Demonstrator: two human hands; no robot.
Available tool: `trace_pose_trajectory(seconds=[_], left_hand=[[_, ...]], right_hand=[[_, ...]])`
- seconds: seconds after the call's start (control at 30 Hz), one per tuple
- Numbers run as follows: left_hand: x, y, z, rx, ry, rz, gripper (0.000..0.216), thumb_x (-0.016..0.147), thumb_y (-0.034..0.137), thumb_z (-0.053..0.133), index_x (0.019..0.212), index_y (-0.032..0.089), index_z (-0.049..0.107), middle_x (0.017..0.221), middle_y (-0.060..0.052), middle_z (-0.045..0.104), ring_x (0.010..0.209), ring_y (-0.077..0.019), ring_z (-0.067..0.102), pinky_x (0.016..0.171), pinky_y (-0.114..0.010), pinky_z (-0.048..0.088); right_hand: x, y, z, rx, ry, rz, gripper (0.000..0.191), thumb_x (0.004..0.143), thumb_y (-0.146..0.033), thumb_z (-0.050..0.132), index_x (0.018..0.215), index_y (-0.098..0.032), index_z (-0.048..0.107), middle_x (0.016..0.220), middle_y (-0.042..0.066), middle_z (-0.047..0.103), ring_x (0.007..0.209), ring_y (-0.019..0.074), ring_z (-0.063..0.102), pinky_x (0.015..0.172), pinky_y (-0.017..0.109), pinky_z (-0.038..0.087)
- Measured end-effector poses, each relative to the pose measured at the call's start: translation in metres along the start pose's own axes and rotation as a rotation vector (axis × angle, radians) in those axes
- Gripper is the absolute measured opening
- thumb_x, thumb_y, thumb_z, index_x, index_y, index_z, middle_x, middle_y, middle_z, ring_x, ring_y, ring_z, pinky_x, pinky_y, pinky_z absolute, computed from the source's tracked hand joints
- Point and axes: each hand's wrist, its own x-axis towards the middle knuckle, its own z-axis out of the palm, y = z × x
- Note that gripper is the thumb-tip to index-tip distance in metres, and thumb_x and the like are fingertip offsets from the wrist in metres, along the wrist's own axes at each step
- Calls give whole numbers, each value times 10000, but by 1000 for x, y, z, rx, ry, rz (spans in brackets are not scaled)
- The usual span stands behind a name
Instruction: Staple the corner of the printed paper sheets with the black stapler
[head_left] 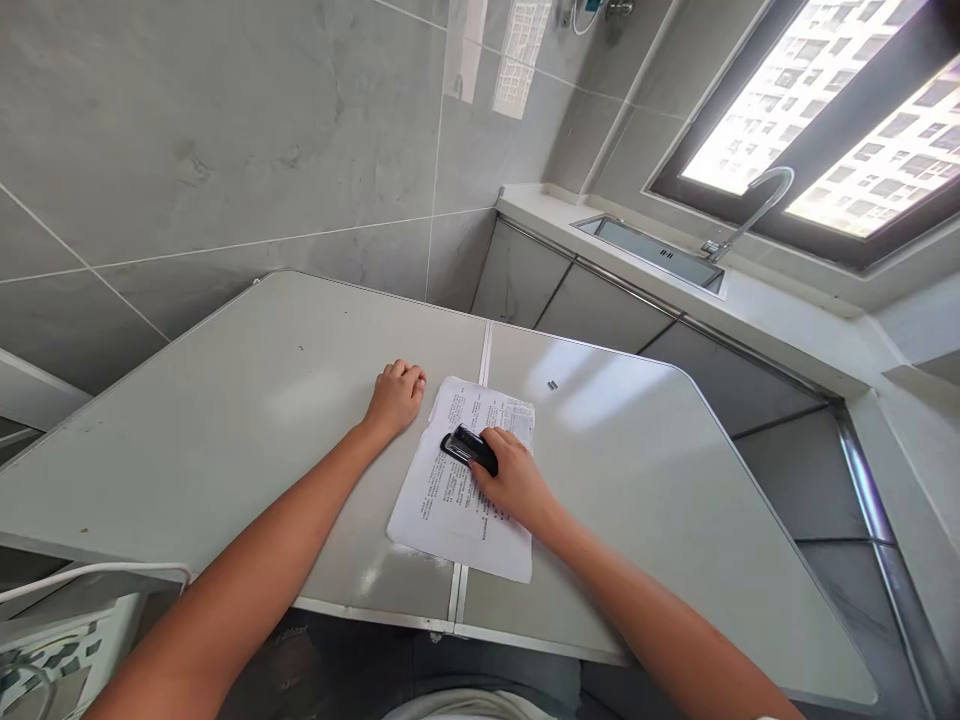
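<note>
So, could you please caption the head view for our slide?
Right hand grips a black stapler on printed paper; left hand rests on the table.

Stapler (469, 449) black, glossy; paper (450, 505) white w/ rows of fine black print; table (225, 430) pale grey-white, thin lighter seam down the middle, a few dark specks; wall tiles (225, 120) mid grey, faint cloudy marbling, white grout lines; cabinet fronts (600, 312) grey, slight veining; counter (757, 312) off-white; sink (645, 250) steel grey; tap (757, 205) chrome silver; window frame (844, 160) near black; bldgs (795, 90) outside washed-out white w/ grid of small dark windows; cable (90, 572) white; box (45, 670) at bottom left white w/ dark grey checker pattern.
</note>
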Motion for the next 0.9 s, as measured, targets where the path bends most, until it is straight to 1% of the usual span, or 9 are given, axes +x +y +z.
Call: trace_pose_trajectory(seconds=[0.23, 0.33, 0.4, 0.43, 0.5, 0.57, 0.67, 0.77, 0.9], left_hand=[[0, -1, 3, 16, -29, 0, 230, 1004, 289, 460, 1031, 240, 683, 1124, -117, 595, 1110, -305, 546, 977, -489, 450], [0, -1, 2, 19, -29, -7, 236, 1008, 289, 450, 1032, 239, 680, 1131, -116, 591, 1121, -307, 539, 983, -487, 445], [0, -1, 2, 17, -30, -10, 238, 1009, 284, 445, 1029, 238, 678, 1129, -114, 590, 1120, -304, 538, 984, -483, 444], [0, -1, 2, 17, -29, -10, 237, 1008, 281, 445, 1029, 237, 677, 1126, -113, 590, 1114, -302, 537, 983, -482, 444], [1, -2, 2, 21, -31, -9, 233, 1005, 269, 446, 1029, 236, 675, 1118, -112, 592, 1102, -300, 535, 979, -481, 444], [1, -3, 2, 27, -35, -7, 231, 1000, 253, 446, 1030, 240, 674, 1114, -110, 592, 1096, -299, 536, 977, -480, 444], [1, -3, 1, 33, -38, -3, 218, 992, 252, 460, 1035, 246, 674, 1116, -108, 591, 1109, -299, 536, 988, -480, 445], [0, -3, 1, 39, -39, 2, 203, 980, 258, 482, 1048, 249, 673, 1127, -109, 594, 1109, -303, 537, 988, -493, 449], [0, -2, 2, 49, -38, 8, 196, 963, 232, 491, 1036, 254, 671, 1122, -110, 594, 1093, -304, 541, 970, -493, 457]], right_hand=[[-49, 70, -50, -19, 70, 108, 109, 936, -335, 600, 929, -237, 553, 908, 31, 651, 834, 226, 601, 720, 347, 481], [-57, 94, -73, 72, -52, 107, 245, 945, -465, 624, 1024, -233, 623, 890, 18, 680, 784, 216, 622, 688, 339, 497], [-51, 108, -84, 143, -77, 100, 332, 1013, -512, 496, 1027, -227, 665, 870, 22, 700, 773, 215, 644, 706, 348, 516], [-44, 115, -87, 138, -10, 115, 409, 1049, -513, 399, 987, -221, 679, 859, 34, 705, 784, 221, 656, 731, 362, 526], [-24, 129, -86, 4, 230, 161, 472, 1060, -530, 359, 941, -215, 689, 908, 70, 716, 880, 253, 675, 818, 412, 541], [0, 141, -76, -164, 302, 123, 428, 1002, -579, 494, 1100, -219, 703, 1188, 128, 701, 1133, 314, 644, 958, 486, 527], [32, 151, -52, -249, 156, 66, 605, 987, -606, 517, 1439, -206, 560, 1607, 180, 430, 1474, 362, 424, 1163, 580, 405], [50, 147, -30, -270, 17, 49, 698, 1039, -591, 408, 1586, -158, 382, 1698, 197, 286, 1581, 360, 260, 1262, 619, 250], [57, 123, -18, -227, -74, -69, 731, 1066, -587, 337, 1653, -158, 256, 1727, 163, 228, 1601, 307, 230, 1307, 549, 207]])
